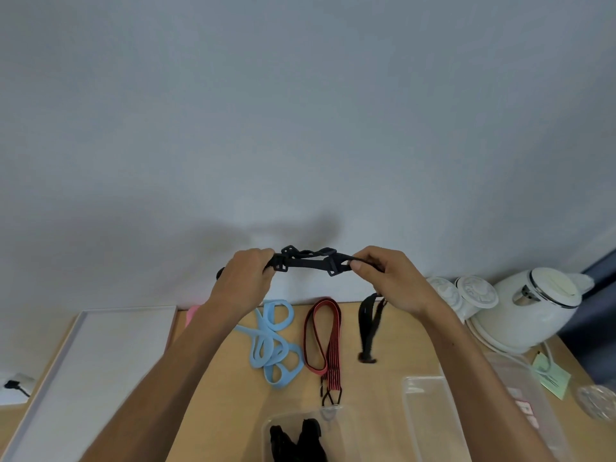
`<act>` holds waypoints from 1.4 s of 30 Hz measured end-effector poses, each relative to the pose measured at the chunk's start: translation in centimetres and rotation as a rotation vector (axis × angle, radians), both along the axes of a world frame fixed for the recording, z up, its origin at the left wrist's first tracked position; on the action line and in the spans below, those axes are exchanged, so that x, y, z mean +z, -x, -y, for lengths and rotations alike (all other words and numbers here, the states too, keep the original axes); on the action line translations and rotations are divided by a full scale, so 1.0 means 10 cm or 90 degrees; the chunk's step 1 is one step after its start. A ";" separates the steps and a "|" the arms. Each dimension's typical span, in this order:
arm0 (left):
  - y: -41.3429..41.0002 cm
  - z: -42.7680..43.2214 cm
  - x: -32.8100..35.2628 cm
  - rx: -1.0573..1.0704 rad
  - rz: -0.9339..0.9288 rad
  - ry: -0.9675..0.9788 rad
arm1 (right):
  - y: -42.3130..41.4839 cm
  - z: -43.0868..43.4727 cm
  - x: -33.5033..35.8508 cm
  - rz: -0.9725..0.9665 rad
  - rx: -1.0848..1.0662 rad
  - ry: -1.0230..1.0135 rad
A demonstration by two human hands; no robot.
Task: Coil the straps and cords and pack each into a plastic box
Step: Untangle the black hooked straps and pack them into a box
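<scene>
A black strap with plastic buckles (305, 261) is stretched in the air between my two hands, above the far edge of the wooden table (220, 388). My left hand (245, 278) grips its left end and my right hand (386, 278) pinches its right end, from which a black tail (368, 325) hangs down to the table. On the table lie a light blue strap (273, 341) and a red and black strap (325, 341). At the bottom a clear plastic box (300, 438) holds a black coiled strap. A clear lid (430, 425) lies to its right.
A white tray (83, 378) fills the table's left side. A white kettle (530, 308) and white lidded cups (466, 291) stand at the back right. More clear plastic boxes (520, 395), a green note (550, 378) and a glass dish (598, 401) lie at the right edge.
</scene>
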State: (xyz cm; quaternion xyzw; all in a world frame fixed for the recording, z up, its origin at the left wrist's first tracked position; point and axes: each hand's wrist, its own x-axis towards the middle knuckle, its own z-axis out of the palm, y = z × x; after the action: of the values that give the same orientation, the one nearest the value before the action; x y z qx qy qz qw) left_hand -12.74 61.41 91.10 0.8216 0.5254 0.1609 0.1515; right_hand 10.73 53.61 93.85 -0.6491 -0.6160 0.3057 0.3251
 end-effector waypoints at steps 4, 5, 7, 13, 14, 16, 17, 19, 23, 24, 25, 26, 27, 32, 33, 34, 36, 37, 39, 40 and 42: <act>-0.01 0.01 -0.06 0.031 0.009 0.017 | 0.01 0.03 0.02 0.005 0.010 0.007; -0.03 0.03 -0.08 0.025 0.015 0.028 | 0.03 0.03 0.03 0.021 0.005 0.005; -0.08 0.08 -0.12 -0.003 0.032 0.065 | 0.08 0.00 0.05 0.054 -0.014 -0.005; -0.15 0.16 -0.11 -0.119 0.096 0.153 | 0.19 -0.06 0.13 0.040 -0.077 -0.039; -0.16 0.16 -0.11 -0.129 0.069 0.147 | 0.20 -0.06 0.15 0.037 -0.070 -0.043; -0.15 0.16 -0.12 -0.122 0.012 0.114 | 0.23 -0.06 0.18 0.036 -0.050 -0.048; -0.14 0.16 -0.11 -0.114 0.015 0.104 | 0.24 -0.06 0.20 0.028 -0.044 -0.048; -0.14 0.16 -0.07 -0.121 0.067 0.120 | 0.27 -0.06 0.20 0.014 -0.042 -0.047; -0.16 0.21 0.01 -0.081 0.178 0.199 | 0.27 -0.10 0.18 -0.008 -0.058 -0.044; -0.16 0.22 0.03 -0.061 0.206 0.224 | 0.27 -0.11 0.17 -0.013 -0.057 -0.043; -0.15 0.22 0.05 -0.044 0.243 0.257 | 0.27 -0.10 0.16 -0.010 -0.052 -0.042; -0.14 0.23 0.07 -0.030 0.288 0.291 | 0.27 -0.09 0.15 -0.002 -0.044 -0.041; -0.13 0.24 0.10 -0.021 0.340 0.322 | 0.26 -0.08 0.14 0.003 -0.033 -0.040; -0.09 0.26 0.26 -0.035 0.548 0.442 | 0.24 -0.02 0.09 -0.015 0.059 0.012; -0.09 0.26 0.28 -0.037 0.576 0.458 | 0.24 -0.01 0.08 -0.031 0.068 0.018; -0.11 0.26 0.29 -0.037 0.608 0.475 | 0.25 -0.01 0.06 -0.046 0.073 0.023; -0.14 0.26 0.30 -0.029 0.685 0.516 | 0.26 0.00 0.01 -0.066 0.086 0.033; -0.15 0.26 0.30 -0.021 0.722 0.535 | 0.28 0.00 -0.01 -0.071 0.093 0.036; -0.17 0.27 0.29 -0.011 0.775 0.562 | 0.31 -0.01 -0.05 -0.081 0.096 0.029; -0.18 0.28 0.28 -0.012 0.790 0.573 | 0.32 -0.01 -0.05 -0.082 0.089 0.022; -0.18 0.28 0.27 -0.014 0.789 0.577 | 0.34 -0.02 -0.05 -0.066 0.069 0.005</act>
State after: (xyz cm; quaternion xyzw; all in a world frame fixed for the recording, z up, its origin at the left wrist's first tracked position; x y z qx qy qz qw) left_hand -10.91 58.56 93.80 0.4439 0.3509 0.3593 0.7421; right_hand 7.38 53.78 93.39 -0.5994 -0.6312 0.3584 0.3375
